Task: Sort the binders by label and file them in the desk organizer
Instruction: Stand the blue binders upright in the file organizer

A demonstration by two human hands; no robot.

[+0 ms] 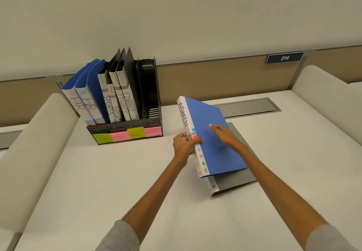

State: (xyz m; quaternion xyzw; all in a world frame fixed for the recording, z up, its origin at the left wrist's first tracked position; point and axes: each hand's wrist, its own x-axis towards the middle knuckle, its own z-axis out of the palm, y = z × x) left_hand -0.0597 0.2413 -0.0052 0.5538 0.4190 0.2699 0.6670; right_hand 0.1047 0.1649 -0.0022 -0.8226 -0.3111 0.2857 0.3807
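Head view: a white desk (117, 172), both arms reaching forward.
Blue ADMIN binder (211, 139): raised right of centre, tilted, long axis running near to far, spine facing left.
Left hand (185, 145): clamped on the spine.
Right hand (223, 133): fingers extended, resting flat on the cover.
Grey binder (235, 178): flat on the desk beneath.
Desk organizer (125, 129): far left; holds upright HR, SPORTS and FINANCE binders; rightmost slot empty.

White desk (117, 182) meets tan partition (215, 74) bearing blue 214 sign (284, 57).
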